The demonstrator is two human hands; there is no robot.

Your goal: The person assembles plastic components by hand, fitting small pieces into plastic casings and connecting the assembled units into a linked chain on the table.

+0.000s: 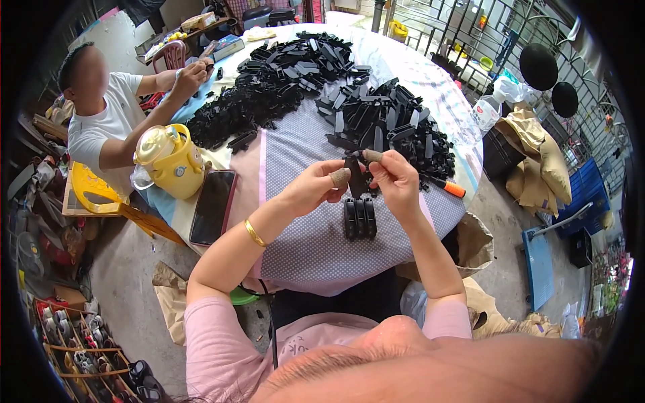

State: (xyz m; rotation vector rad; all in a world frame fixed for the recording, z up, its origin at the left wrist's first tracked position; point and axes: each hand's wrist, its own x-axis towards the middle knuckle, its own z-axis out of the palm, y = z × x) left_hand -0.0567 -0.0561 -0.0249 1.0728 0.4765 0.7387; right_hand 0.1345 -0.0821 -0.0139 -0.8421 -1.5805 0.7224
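Head view, only view: left hand (316,185) and right hand (396,180) raised together over the table (309,255), both pinched on one small black plastic part (355,176) held upright between them; thumbs wear tan fingertip covers; gold bangle (254,233) on left wrist; just below the hands, a short row of black pieces (359,218) lies side by side on the dotted grey cloth; beyond, a loose heap of black parts (386,124) on the right and a second, larger heap (269,91) toward the far left; orange-tipped marker (449,187) at the near edge of the right heap; dark phone (213,205) lying flat near the left table edge, yellow jug (172,160) beside it; a second person's hand (190,74) works at the far left of the table. Risks, as judgement: the part is small and gripped only at the fingertips, so covered thumbs could slip and drop it onto the row, knocking pieces askew; the phone's end is near the rim, an elbow sweep could push it off.
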